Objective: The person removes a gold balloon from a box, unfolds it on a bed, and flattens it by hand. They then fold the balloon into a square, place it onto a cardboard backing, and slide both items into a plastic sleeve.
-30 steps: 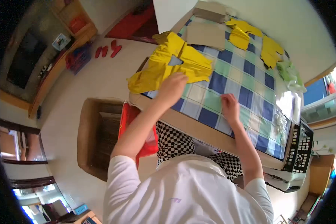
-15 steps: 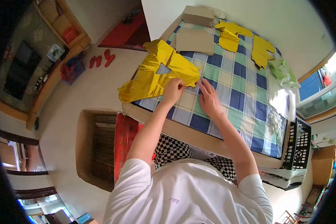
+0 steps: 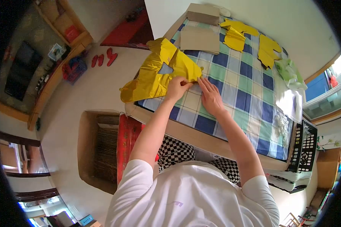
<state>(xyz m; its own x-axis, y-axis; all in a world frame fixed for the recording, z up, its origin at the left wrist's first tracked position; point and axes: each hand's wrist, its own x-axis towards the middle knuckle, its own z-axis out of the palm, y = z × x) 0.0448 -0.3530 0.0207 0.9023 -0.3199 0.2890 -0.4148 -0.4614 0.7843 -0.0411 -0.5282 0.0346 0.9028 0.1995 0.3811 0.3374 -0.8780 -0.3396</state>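
A large yellow foil-like sheet [image 3: 151, 75] with a small opening near its middle lies over the near left corner of the bed. My left hand [image 3: 177, 89] pinches the sheet's lower right edge between thumb and fingers. Just right of it, my right hand [image 3: 211, 96] rests on the checked cover with its fingers stretched out, the fingertips at the sheet's edge. Beyond the sheet, flat grey-brown boards [image 3: 199, 39] lie on the bed.
Farther back are a grey-brown block [image 3: 203, 14] and yellow pieces [image 3: 269, 51]. A green-and-white plastic bag [image 3: 290, 73] and black basket [image 3: 304, 145] are at the right. An open cardboard box [image 3: 88, 151] stands on the floor at the left.
My left hand has shifted slightly right along the sheet's edge. My right hand's fingers have moved a little left and up, closer to the left hand. The sheet lies a bit flatter.
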